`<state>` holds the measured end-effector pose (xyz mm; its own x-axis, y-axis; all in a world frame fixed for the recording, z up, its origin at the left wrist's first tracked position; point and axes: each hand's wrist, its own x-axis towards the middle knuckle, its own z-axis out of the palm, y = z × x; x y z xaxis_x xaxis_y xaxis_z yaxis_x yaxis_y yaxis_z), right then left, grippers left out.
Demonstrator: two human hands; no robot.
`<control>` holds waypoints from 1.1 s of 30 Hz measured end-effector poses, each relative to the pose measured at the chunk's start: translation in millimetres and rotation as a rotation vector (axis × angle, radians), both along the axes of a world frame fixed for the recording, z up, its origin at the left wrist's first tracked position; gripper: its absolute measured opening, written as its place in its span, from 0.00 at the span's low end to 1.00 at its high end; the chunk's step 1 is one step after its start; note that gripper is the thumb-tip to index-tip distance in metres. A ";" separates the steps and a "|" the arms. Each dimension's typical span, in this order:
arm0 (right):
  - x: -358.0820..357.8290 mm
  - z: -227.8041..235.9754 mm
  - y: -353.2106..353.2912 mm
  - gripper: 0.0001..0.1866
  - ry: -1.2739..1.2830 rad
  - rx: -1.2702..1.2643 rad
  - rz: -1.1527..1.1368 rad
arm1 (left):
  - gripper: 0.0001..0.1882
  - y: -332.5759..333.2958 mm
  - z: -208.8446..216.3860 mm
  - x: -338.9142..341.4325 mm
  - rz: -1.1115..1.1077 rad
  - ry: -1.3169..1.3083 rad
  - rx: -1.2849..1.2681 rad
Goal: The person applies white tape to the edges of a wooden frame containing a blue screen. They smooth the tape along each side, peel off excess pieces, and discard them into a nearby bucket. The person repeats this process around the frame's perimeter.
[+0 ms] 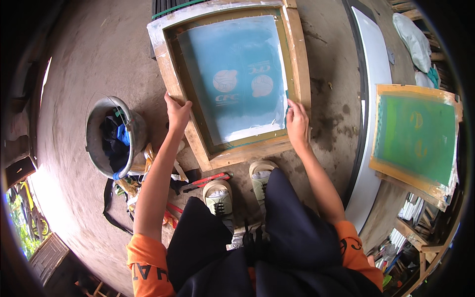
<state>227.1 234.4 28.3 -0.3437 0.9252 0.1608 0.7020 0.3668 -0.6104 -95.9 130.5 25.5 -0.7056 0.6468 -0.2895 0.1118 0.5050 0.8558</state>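
A silk-screen printing frame (302, 59) of wood, with a blue mesh (232, 54) bearing pale round and lettered designs, is in front of me, tilted slightly. My left hand (178, 113) grips the frame's left side rail, with the thumb on top. At the right inner edge of the mesh is my right hand (298, 123). Its fingers are curled together beside a white and teal strip (286, 94) along that edge. What lies between those fingertips is too small to make out.
To the left stands a metal bucket (132, 126) holding dark and blue cloths. Red-handled tools (210, 179) and scraps lie near my shoes (217, 198). A long white board (370, 64) runs along the right, beside a second screen frame with green mesh (420, 133). White sacks (413, 42) sit at far right.
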 end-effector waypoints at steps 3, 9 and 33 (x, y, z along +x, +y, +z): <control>-0.2 -15.9 -7.7 0.24 0.005 0.011 -0.042 | 0.41 2.7 -0.4 0.9 -0.002 0.014 -0.046; -21.4 -21.8 -17.0 0.28 -0.202 0.076 -0.104 | 0.41 0.8 -13.2 -7.0 -0.009 0.073 -0.002; -38.6 -1.5 13.6 0.20 0.761 -0.783 -0.520 | 0.38 5.8 -5.2 1.2 0.002 -0.009 0.008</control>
<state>188.5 248.1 26.8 0.0371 0.8621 -0.5054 0.0206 -0.5063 -0.8621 -94.7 136.3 20.3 -0.7039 0.6480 -0.2909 0.1031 0.4984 0.8608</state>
